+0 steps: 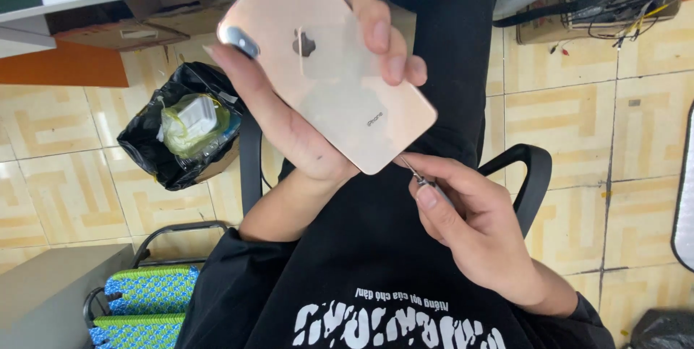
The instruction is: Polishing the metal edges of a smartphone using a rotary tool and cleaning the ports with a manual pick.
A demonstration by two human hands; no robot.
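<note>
Your left hand (pixel 303 132) grips the pink phone (pixel 325 67), back up; your right hand (pixel 470 219) pinches a thin screwdriver (pixel 418 174) at the phone's bottom edge.

A rose-gold smartphone (pixel 329 67) is held back side up, tilted, in the left hand (pixel 303 114), with the fingers wrapped around its far edge and the thumb laid along its near edge. Just below the phone's lower end, a thin metal screwdriver (pixel 419 175) is pinched in the right hand (pixel 466 222), its tip set against the phone's bottom edge. Beneath the phone, a black printed garment (pixel 383 277) is seen. Left of the phone, a black bag of rubbish (pixel 177 132) rests on the tiled floor (pixel 571 118). A black chair armrest (pixel 531 168) is visible right of the phone.
</note>
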